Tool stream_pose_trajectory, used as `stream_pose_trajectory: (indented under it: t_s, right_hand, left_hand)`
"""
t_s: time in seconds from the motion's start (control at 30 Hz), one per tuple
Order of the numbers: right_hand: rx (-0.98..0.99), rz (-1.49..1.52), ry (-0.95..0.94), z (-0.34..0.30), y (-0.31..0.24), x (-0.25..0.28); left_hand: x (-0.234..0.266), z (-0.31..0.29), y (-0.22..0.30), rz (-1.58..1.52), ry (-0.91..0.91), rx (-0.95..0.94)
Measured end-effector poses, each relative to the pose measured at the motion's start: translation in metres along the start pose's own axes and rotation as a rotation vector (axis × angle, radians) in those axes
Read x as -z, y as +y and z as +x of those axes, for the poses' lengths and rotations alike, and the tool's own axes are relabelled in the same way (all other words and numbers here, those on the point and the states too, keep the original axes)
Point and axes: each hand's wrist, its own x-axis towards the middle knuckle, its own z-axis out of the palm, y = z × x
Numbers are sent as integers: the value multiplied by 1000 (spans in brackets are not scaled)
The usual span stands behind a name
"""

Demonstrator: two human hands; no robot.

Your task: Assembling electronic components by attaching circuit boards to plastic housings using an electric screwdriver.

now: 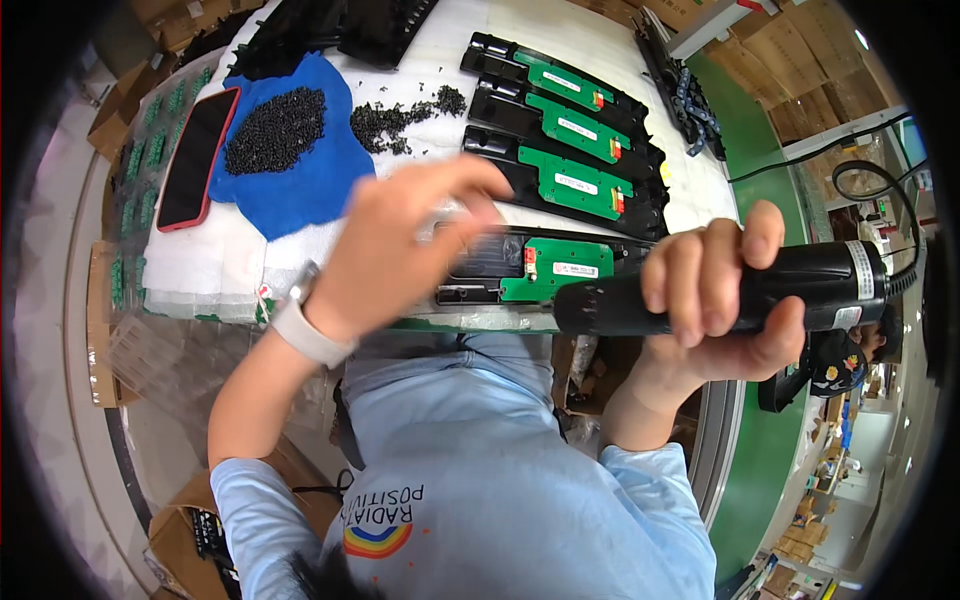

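Observation:
My right hand (pixel 715 285) is wrapped around a black corded electric screwdriver (pixel 820 285), held nearly level. Its front end points left, over the nearest black plastic housing (pixel 470 293). A green circuit board (pixel 575 268) lies in that housing, partly behind the tool. Motion smears my left hand (pixel 410 235), which hovers at the housing's left end with its index finger and thumb reaching right. Whether those fingertips hold anything is not clear. Beyond the left hand, small black screws (pixel 400 125) lie loose on the white sheet, beside a larger pile (pixel 275 130) on a blue cloth (pixel 335 185).
Several black housings with green boards (pixel 580 130) lie in a row behind the nearest one. A red-edged phone (pixel 195 160) rests left of the blue cloth. More black plastic parts (pixel 385 30) lie at the far edge. The tool's cable (pixel 905 215) loops at right.

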Motion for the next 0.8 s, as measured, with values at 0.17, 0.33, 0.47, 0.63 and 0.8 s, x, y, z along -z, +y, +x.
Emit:
stream_pose_trajectory:
  t_s: [0.17,0.33,0.47,0.63,0.8]
  right_hand:
    - [53,10,91,-13,-18,13]
    - [52,-87,130,-27,-24,23]
    - [60,-88,190,-30,-21,34]
    - [85,-91,192,-27,-18,41]
    - [113,-34,113,-14,-18,48]
  left_hand:
    - [39,48,-51,981,119,-116]
    - [44,61,-79,851,-2,-2]
    - [40,64,-82,771,75,-18]
    - [27,64,-70,703,208,-57]
    - [29,61,-56,-536,160,462]
